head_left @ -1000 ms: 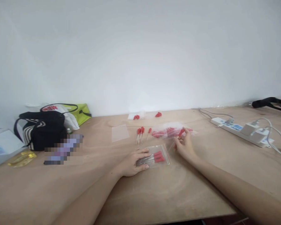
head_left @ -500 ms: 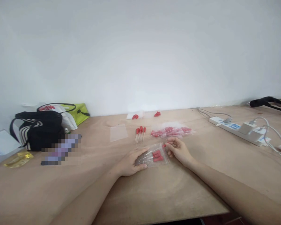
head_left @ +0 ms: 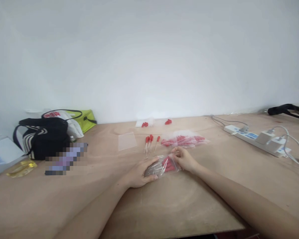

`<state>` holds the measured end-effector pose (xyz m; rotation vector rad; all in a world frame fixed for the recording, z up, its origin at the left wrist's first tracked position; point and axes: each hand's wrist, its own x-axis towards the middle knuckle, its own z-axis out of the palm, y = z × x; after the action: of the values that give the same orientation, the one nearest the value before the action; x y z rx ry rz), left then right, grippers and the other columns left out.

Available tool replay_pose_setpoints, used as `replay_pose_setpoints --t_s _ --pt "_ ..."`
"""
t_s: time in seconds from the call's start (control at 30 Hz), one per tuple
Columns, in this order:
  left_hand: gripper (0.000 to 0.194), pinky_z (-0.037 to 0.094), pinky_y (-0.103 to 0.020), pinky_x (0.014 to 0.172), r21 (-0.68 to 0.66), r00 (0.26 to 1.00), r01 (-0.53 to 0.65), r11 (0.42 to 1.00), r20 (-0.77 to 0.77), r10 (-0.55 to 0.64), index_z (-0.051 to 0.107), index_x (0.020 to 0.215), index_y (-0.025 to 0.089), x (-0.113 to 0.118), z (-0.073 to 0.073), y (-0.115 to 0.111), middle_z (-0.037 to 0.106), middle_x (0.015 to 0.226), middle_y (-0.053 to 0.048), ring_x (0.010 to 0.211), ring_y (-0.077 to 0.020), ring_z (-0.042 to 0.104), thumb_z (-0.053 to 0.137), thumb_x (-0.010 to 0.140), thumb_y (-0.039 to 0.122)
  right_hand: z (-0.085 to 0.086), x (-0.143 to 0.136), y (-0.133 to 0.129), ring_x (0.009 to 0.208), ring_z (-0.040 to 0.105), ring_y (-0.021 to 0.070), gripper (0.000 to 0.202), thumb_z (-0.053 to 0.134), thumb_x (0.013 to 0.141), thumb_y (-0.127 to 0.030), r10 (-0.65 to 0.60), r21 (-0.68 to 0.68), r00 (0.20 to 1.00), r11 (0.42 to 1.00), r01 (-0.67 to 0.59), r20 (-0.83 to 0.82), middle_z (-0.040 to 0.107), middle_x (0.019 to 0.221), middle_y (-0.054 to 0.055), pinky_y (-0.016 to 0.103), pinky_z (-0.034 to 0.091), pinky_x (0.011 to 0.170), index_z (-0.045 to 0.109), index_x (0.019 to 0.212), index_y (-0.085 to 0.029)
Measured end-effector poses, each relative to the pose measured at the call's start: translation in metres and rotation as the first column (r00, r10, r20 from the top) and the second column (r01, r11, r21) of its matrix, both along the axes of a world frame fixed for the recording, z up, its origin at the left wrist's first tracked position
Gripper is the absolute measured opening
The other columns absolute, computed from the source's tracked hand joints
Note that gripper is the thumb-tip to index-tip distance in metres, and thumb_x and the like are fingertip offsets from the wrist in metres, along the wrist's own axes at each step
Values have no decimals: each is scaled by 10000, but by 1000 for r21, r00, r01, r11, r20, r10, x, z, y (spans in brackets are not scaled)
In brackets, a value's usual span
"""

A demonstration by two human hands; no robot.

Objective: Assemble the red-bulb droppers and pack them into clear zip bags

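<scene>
A clear zip bag (head_left: 159, 170) lies on the table between my hands. Inside it are several small red-handled tools (head_left: 168, 164) with thin pale shafts, like mini screwdrivers. My left hand (head_left: 141, 173) holds the bag's left end, thumb along the near side and fingers along the far side. At the bag's right end, the mouth, my right hand (head_left: 181, 158) has its fingers pinched together on the film; the fingertips are partly hidden. Just beyond the bag lie several loose red-handled tools (head_left: 149, 141), one set apart to the right.
Filled bags (head_left: 185, 139) are piled beyond my right hand. An unfilled flat bag (head_left: 127, 141) lies left of the loose tools. Red pieces (head_left: 168, 121) lie near the wall. A power strip (head_left: 254, 137) with cables is at right, a black bag (head_left: 43, 139) at left.
My right hand has moved slightly left to the bag's mouth; the red piece in its fingertips no longer shows there. The bag's film has bulged, and one loose tool lies farther right.
</scene>
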<state>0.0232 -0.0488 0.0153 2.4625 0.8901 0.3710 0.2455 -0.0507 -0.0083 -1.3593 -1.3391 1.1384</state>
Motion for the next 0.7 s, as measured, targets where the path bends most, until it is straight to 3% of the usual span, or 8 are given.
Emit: replay_pose_setpoints --t_s 0.13,0.33,0.43,0.6,0.7 --pt "581 277 -371 995 23 999 28 999 23 -28 274 1295 283 1 0 0 370 1325 -13 1192 -207 349 520 775 366 -6 -4 5 398 480 85 234 579 641 -343 -107 91 991 991 99 83 539 548 -33 175 345 342 400 672 -195" --pt "558 257 -396 1004 10 1000 21 1000 12 -21 324 1279 270 0 -4 3 372 1324 -25 1208 -224 324 525 770 374 -11 1 3 388 470 91 160 505 687 -307 -8 88 998 996 2 58 518 511 -51 180 345 352 388 720 -202" --pt "512 263 -396 1000 23 999 52 998 2 -52 369 1255 285 -1 -4 4 384 1316 -25 1207 -220 329 521 774 371 -3 10 4 369 433 78 100 494 674 -230 20 108 981 993 -42 195 484 490 -67 180 337 365 415 726 -198" --pt "416 265 -393 995 18 997 67 998 -30 -66 450 1195 316 -1 -3 4 361 1329 -17 1203 -215 338 503 787 379 26 15 18 586 535 109 69 466 654 -124 -135 339 849 939 -55 511 593 665 1 212 405 559 499 687 -174" --pt "426 268 -399 992 23 998 62 998 -16 -62 450 1196 312 0 -3 4 373 1321 -24 1200 -221 341 507 782 393 42 -7 38 706 564 137 105 454 690 -124 -172 328 705 940 -91 688 633 760 45 231 404 663 553 696 -161"
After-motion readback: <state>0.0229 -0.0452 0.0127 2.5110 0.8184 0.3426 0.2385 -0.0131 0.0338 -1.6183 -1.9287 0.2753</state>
